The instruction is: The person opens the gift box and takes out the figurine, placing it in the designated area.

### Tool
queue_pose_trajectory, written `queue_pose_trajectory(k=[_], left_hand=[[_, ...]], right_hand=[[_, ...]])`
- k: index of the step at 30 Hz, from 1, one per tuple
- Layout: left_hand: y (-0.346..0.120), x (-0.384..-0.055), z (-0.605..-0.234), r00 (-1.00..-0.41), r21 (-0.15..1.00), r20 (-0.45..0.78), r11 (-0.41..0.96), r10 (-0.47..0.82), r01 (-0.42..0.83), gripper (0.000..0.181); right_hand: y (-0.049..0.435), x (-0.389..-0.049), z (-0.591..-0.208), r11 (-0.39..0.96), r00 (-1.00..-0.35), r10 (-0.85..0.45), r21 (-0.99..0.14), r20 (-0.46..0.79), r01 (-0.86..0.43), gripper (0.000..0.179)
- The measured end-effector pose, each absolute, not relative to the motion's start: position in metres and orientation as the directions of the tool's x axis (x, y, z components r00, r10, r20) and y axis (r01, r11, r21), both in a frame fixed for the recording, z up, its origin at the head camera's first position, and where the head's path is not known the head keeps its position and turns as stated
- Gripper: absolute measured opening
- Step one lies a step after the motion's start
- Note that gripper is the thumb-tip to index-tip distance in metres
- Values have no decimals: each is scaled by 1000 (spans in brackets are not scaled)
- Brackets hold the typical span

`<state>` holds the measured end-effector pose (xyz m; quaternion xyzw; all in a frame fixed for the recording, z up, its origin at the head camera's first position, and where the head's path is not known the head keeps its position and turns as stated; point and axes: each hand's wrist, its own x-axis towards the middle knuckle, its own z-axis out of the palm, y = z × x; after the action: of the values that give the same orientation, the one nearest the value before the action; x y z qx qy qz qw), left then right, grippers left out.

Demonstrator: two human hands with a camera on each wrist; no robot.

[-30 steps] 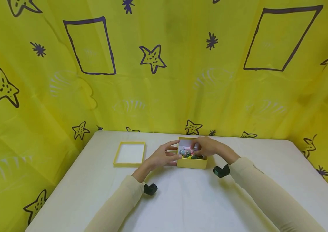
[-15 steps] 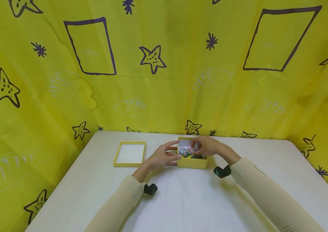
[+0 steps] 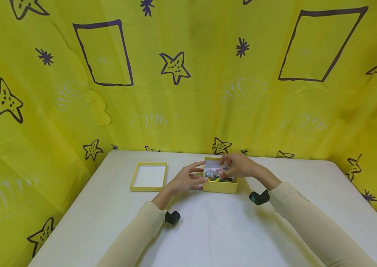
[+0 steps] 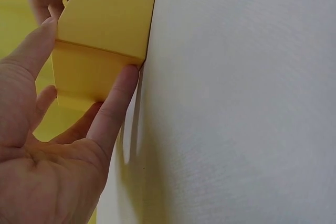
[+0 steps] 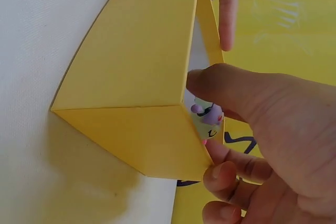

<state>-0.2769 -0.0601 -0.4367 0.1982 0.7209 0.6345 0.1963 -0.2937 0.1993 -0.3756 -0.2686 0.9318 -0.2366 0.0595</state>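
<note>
A yellow box (image 3: pixel 220 187) sits on the white table with small colourful figurines (image 3: pixel 215 174) inside. My left hand (image 3: pixel 185 180) holds its left end, thumb at the front rim corner, fingers along the side and back edge. My right hand (image 3: pixel 240 165) is over the box's right part, thumb and index finger spread apart. A purple figurine (image 5: pixel 211 115) shows in the opening between that thumb and the fingers in the right wrist view. In the left wrist view, the box's outer walls (image 4: pixel 107 14) conceal its contents.
A shallow yellow lid (image 3: pixel 149 176) with a white inside lies left of the box. Behind the white table (image 3: pixel 215 226) hangs a yellow curtain (image 3: pixel 205 111) with dark drawn stars.
My right hand has risen slightly and drawn to the right, its thumb and index finger parting, so more of the figurines show. My left hand keeps its place on the box.
</note>
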Motion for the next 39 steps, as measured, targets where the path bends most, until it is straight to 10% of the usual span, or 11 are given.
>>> queue_pose_trajectory(k=[39], left_hand=[[-60,-282,-442,-847,995,-47,104,529,9,73]], right_hand=[[197,-287,-368,648,-824,-543,-544,162,-534,34]])
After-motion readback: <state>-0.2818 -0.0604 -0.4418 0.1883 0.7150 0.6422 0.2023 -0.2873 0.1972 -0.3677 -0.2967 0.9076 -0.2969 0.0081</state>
